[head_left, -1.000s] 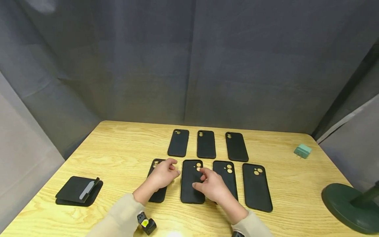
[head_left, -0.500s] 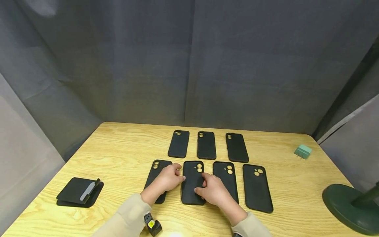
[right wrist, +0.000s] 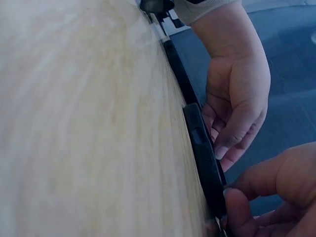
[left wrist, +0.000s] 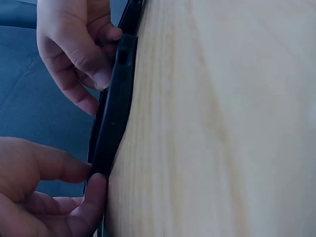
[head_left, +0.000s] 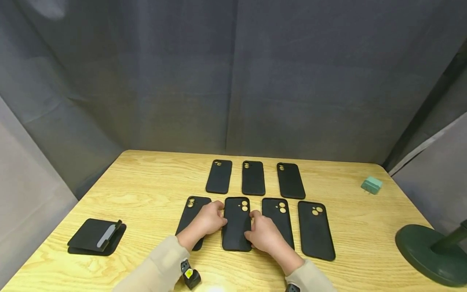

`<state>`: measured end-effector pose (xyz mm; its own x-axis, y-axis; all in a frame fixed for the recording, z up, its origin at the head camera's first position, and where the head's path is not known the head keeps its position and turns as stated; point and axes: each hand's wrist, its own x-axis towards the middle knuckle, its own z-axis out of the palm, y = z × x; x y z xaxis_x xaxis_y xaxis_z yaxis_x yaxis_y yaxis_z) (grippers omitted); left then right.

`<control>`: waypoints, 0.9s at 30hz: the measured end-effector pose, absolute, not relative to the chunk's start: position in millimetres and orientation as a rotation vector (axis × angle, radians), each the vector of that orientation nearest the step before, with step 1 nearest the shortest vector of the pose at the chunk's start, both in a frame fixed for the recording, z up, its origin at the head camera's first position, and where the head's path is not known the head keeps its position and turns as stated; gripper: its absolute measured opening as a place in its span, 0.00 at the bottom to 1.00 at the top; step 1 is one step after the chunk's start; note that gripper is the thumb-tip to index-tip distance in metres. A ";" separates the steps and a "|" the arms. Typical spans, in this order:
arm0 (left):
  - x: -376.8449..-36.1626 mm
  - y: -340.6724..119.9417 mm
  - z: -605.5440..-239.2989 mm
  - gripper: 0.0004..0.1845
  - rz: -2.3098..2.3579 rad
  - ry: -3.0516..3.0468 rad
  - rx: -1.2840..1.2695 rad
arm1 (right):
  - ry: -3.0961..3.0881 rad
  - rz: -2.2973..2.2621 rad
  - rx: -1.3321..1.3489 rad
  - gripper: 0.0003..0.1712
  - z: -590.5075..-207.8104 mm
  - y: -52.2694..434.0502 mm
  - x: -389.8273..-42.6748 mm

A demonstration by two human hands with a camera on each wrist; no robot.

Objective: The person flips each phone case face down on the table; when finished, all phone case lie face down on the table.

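Both hands bracket one black phone case [head_left: 236,224] lying flat on the wooden table [head_left: 146,190], second from the left in the near row of four. The left hand [head_left: 208,221] presses curled fingers against its left edge, covering much of the neighbouring case [head_left: 189,211] on that side. The right hand [head_left: 264,234] pinches the right edge and hides part of the case [head_left: 279,215] beyond. Both wrist views show only the case's thin rim edge-on, with fingertips [left wrist: 101,79] on it. Three more cases [head_left: 253,177] lie behind it. Left of it, well apart, lies a folded black stand [head_left: 95,235]; right of it, a green base [head_left: 430,255] is cut off by the frame.
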<state>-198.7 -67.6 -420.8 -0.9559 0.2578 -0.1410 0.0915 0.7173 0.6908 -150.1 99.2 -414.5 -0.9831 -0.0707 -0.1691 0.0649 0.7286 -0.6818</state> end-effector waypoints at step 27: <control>-196.7 -75.9 -405.6 0.29 1.610 2.366 0.143 | 2.785 -1.042 -0.097 0.27 -413.7 90.9 -150.6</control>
<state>-196.7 -75.9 -405.6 -0.9571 0.2341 -0.1706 -0.0727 0.3759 0.9238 -150.6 90.9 -413.7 -0.9841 -0.1187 -0.1319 -0.0029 0.7542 -0.6566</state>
